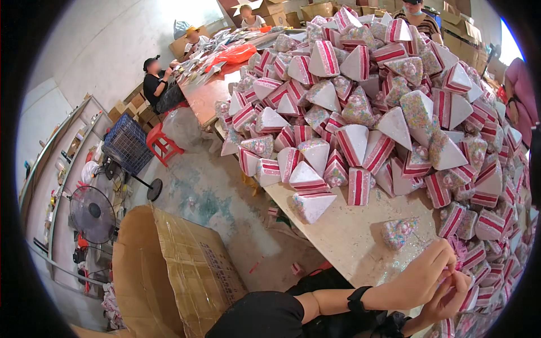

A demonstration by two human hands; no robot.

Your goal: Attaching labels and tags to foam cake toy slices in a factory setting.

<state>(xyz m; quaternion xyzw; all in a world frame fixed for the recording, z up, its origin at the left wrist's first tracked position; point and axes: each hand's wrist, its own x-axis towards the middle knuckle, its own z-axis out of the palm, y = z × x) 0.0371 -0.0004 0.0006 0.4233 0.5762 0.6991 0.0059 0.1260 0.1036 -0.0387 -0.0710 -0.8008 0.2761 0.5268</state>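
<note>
Pinching together at the table (349,236) edge, left hand (420,276) and right hand (448,298) curl fingers narrowly around a small pink piece (455,274), mostly hidden. Wedge-shaped cake-slice boxes (372,107) pile just beyond; cardboard box (180,265) sits left.

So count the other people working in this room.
4. One in black sits at far left, one in a yellow cap behind, one at the table's far end, one top right. A pink sleeve may be a fifth.
</note>
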